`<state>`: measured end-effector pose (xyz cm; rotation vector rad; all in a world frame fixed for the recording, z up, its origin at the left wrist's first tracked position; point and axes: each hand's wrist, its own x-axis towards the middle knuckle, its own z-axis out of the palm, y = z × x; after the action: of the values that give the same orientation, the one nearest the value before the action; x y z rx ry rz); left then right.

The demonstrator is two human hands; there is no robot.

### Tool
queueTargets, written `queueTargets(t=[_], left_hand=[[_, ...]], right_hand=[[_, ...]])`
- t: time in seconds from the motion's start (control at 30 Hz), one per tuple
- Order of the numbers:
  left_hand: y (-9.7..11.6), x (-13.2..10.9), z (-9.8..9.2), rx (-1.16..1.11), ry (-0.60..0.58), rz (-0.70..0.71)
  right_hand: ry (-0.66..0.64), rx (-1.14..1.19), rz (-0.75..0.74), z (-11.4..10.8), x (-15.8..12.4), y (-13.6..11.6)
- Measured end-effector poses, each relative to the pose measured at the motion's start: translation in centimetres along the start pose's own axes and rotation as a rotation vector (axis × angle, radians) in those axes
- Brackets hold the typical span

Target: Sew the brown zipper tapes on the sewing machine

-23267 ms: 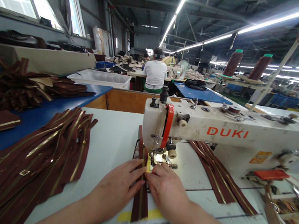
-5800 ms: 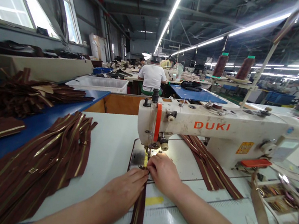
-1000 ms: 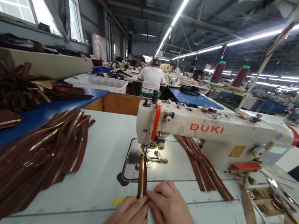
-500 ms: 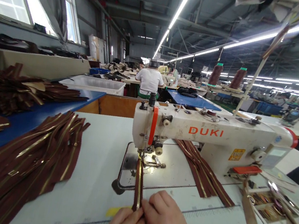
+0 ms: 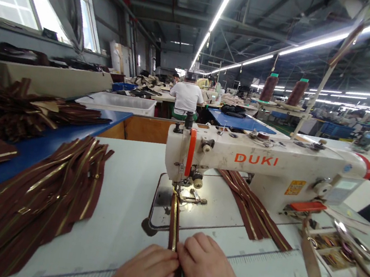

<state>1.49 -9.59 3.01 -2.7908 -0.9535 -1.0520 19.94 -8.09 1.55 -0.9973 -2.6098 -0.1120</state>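
A brown zipper strip (image 5: pixel 175 218) with gold teeth runs from the presser foot (image 5: pixel 185 195) of the white DUKI sewing machine (image 5: pixel 266 165) toward me. My left hand (image 5: pixel 142 276) and my right hand (image 5: pixel 209 276) sit side by side at the table's near edge, fingers curled and pinching the strip between them. Its lower end, with a gold slider, hangs below my hands.
A heap of brown zipper strips (image 5: pixel 41 199) covers the table's left side. More strips (image 5: pixel 254 205) lie behind the machine arm. A blue bench (image 5: pixel 44 142) with further pieces stands on the left. A tan strap (image 5: pixel 313 275) hangs at the right. A seated person (image 5: pixel 187 98) works far ahead.
Both hands have slid a little further along the strip near the table edge, and the view has shifted slightly. The strip stays under the presser foot.
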Motion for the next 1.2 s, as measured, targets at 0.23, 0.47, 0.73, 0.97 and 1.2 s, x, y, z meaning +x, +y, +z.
queueTargets(t=[0.23,0.47,0.73,0.97,1.2], left_hand=[[-2.6,2.0,-0.5,0.055,-0.195,0.037],[-3.2,1.5,-0.3,0.017,-0.215,0.021],[-2.7,1.8,-0.4,-0.011,-0.190,-0.013],[-2.6,1.9,-0.5,-0.060,-0.185,-0.018],[-2.7,1.6,-0.5,-0.059,-0.210,-0.025]], right_hand=[[-0.031,-0.058,-0.059,-0.9,0.2,-0.2],[-0.051,-0.025,-0.002,-1.7,-0.4,0.8],[-0.019,0.167,-0.004,-1.7,-0.3,1.5],[-0.047,-0.062,-0.141,-1.8,0.2,1.4],[-0.052,-0.081,-0.123,-1.9,-0.2,0.9]])
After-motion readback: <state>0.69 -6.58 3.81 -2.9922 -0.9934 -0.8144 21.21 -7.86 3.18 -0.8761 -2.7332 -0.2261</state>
